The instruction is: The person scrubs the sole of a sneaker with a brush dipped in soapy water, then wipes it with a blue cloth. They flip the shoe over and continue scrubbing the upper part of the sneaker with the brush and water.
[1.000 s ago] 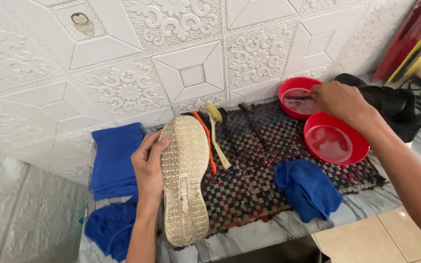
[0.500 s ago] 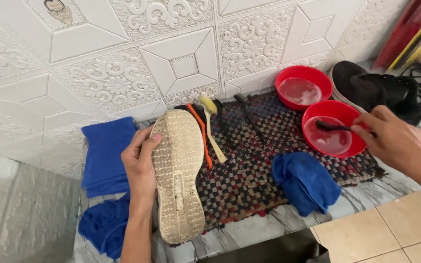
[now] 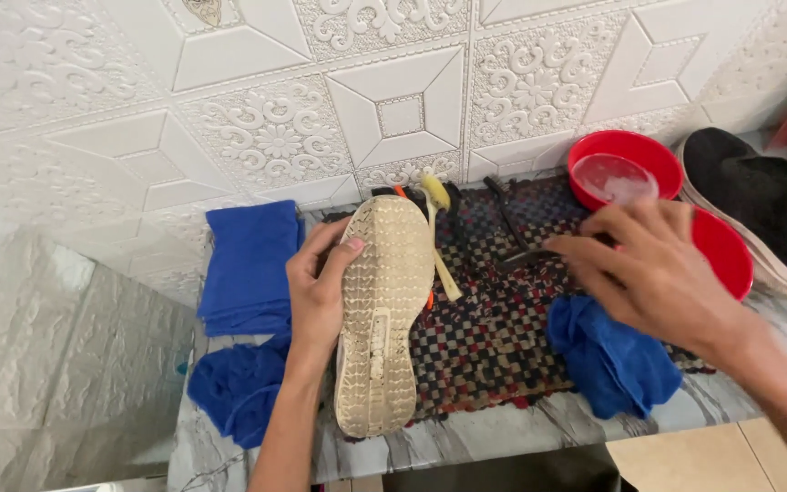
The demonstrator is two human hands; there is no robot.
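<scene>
My left hand (image 3: 316, 292) grips the side of a light shoe (image 3: 384, 310) that lies sole up on a checked woven mat (image 3: 494, 337). The pale, dirty sole has a fine tread pattern. My right hand (image 3: 658, 273) hovers over the mat to the right of the shoe, fingers closed on a thin dark brush (image 3: 526, 258) whose tip points left toward the sole. Behind that hand stand two red bowls: one (image 3: 626, 137) with foamy liquid, the other (image 3: 726, 251) partly hidden by my fingers.
A yellow toothbrush (image 3: 439, 237) and a black brush (image 3: 503, 205) lie on the mat. Blue cloths sit folded at the left (image 3: 248, 264), crumpled at front left (image 3: 234, 387) and at front right (image 3: 612, 364). A black shoe (image 3: 767, 205) rests far right. An embossed white wall rises behind the marble counter (image 3: 503, 428).
My right hand left the red bowls with the dark brush and moved left toward the shoe. The left hand and shoe stayed put.
</scene>
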